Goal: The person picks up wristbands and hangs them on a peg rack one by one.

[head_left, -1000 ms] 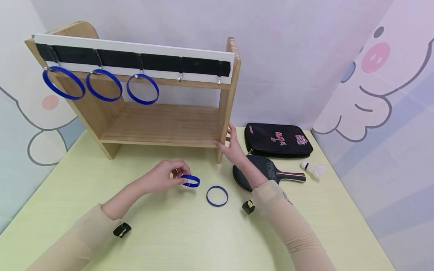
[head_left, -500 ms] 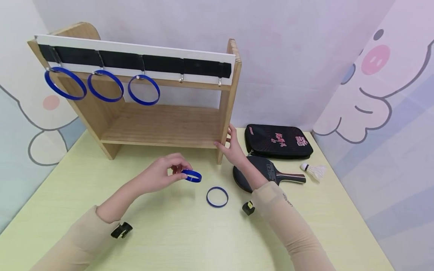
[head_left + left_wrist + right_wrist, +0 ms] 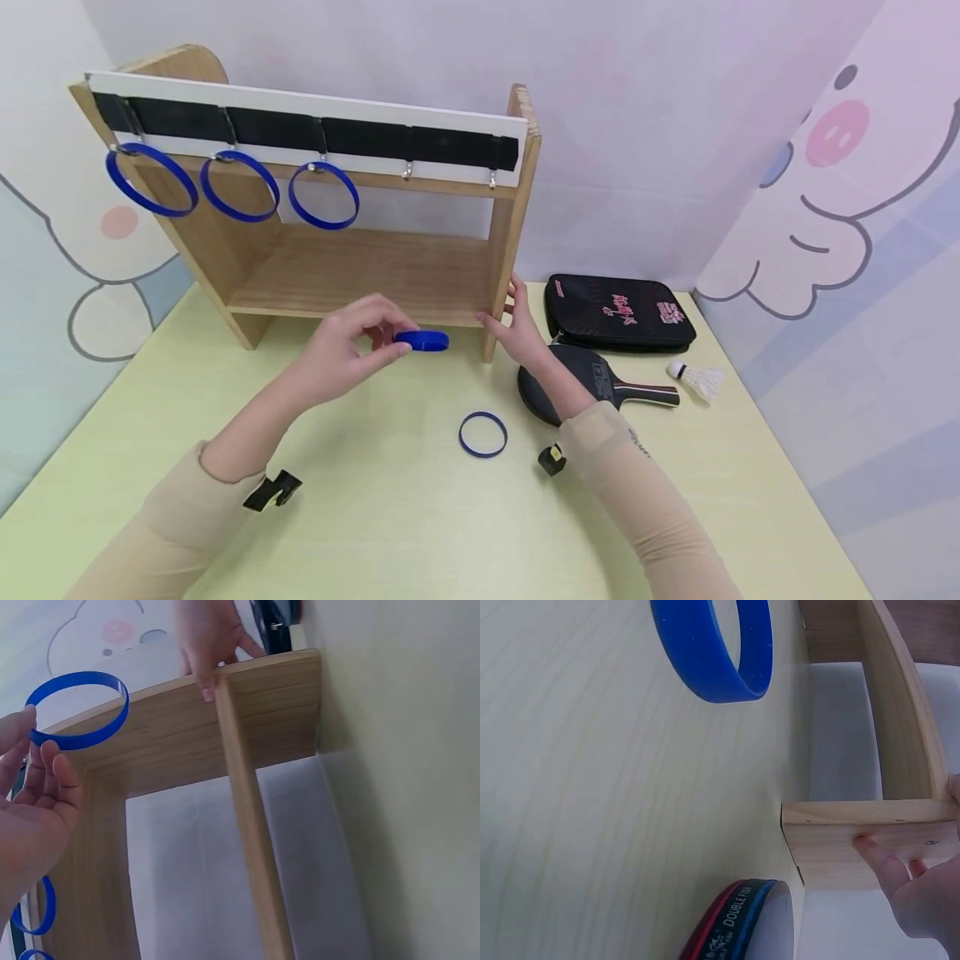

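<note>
My left hand (image 3: pixel 348 346) pinches a blue wristband (image 3: pixel 422 341) between thumb and fingers, raised above the table in front of the wooden shelf (image 3: pixel 360 271). The left wrist view has this wristband (image 3: pixel 86 741) as a whole ring at the fingertips. With the thumb on the front edge and the fingers along the outer face, my right hand (image 3: pixel 520 333) grips the shelf's right side panel. Three blue wristbands hang from the left hooks of the rail; the third (image 3: pixel 326 224) is nearest the middle. Two bare hooks (image 3: pixel 407 171) are to its right. Another wristband (image 3: pixel 480 455) lies on the table.
Right of the shelf lie a black zipped case (image 3: pixel 618 312), a black table tennis bat (image 3: pixel 570 379) partly under my right forearm, and a white shuttlecock (image 3: pixel 703 382). Printed walls (image 3: pixel 615 167) stand behind and beside the table (image 3: pixel 420 525).
My left hand has lifted the wristband from close over the table up towards the shelf's lower board. My right hand keeps its grip on the side panel.
</note>
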### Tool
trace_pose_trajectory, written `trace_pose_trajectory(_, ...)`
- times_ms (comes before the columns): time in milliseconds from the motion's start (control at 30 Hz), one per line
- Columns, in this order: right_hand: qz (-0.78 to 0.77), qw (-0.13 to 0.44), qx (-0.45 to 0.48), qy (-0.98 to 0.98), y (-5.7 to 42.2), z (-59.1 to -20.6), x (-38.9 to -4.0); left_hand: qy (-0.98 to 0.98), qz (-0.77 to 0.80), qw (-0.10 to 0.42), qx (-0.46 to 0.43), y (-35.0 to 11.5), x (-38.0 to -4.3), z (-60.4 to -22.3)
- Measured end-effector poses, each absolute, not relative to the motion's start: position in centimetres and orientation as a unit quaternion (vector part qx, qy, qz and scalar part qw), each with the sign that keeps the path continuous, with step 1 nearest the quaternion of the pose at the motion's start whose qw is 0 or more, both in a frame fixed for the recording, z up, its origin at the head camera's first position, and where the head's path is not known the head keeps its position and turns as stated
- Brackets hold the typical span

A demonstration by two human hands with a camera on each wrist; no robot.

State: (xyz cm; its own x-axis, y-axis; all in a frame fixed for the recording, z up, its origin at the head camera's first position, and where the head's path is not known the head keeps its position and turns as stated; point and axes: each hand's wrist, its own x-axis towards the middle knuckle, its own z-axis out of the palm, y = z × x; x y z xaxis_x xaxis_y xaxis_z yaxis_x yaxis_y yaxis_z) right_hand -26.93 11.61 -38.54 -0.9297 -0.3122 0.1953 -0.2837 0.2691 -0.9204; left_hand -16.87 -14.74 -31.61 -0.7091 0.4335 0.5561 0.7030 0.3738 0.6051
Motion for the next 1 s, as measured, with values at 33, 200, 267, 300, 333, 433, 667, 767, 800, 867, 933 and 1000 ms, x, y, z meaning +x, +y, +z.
trace_pose_trajectory(33, -0.576, 0.013, -0.188, 0.796, 11.6, -38.2, -26.7, -0.811, -0.444, 0.161, -0.346, -14.7, -16.9, -31.3)
trace_pose_trajectory(200, -0.576, 0.013, -0.192, 0.795, 11.4, -37.6, -26.2, -0.786, -0.485, 0.186, -0.335, -14.9, -16.8, -29.6)
trace_pose_trajectory(267, -0.577, 0.013, -0.191, 0.794, 11.5, -37.6, -26.1, -0.778, -0.498, 0.192, -0.333, -14.9, -16.8, -28.9)
trace_pose_trajectory(300, -0.577, 0.013, -0.191, 0.794, 11.5, -37.6, -26.2, -0.774, -0.503, 0.195, -0.332, -15.0, -16.9, -28.5)
trace_pose_trajectory(333, -0.578, 0.014, -0.190, 0.794, 11.5, -37.6, -26.2, -0.771, -0.506, 0.201, -0.330, -14.9, -16.9, -28.1)
trace_pose_trajectory(433, -0.578, 0.014, -0.187, 0.794, 11.5, -37.7, -26.2, -0.763, -0.518, 0.219, -0.318, -14.8, -17.0, -27.0)
trace_pose_trajectory(667, -0.577, 0.015, -0.187, 0.795, 11.4, -37.6, -26.2, -0.723, -0.573, 0.250, -0.294, -14.1, -17.5, -25.1)
trace_pose_trajectory(767, -0.575, 0.012, -0.189, 0.796, 11.5, -37.6, -26.2, -0.700, -0.601, 0.257, -0.290, -13.7, -18.0, -24.6)
trace_pose_trajectory(800, -0.574, 0.011, -0.189, 0.796, 11.5, -37.6, -26.2, -0.688, -0.614, 0.258, -0.288, -13.6, -18.3, -24.5)
trace_pose_trajectory(867, -0.575, 0.010, -0.190, 0.796, 11.5, -37.6, -26.3, -0.663, -0.641, 0.263, -0.283, -13.4, -18.7, -24.2)
trace_pose_trajectory(933, -0.575, 0.008, -0.190, 0.795, 11.6, -38.0, -26.6, -0.638, -0.664, 0.272, -0.278, -13.3, -19.2, -24.0)
trace_pose_trajectory(1000, -0.574, 0.006, -0.190, 0.796, 11.7, -38.7, -27.1, -0.618, -0.682, 0.282, -0.270, -13.2, -19.7, -23.9)
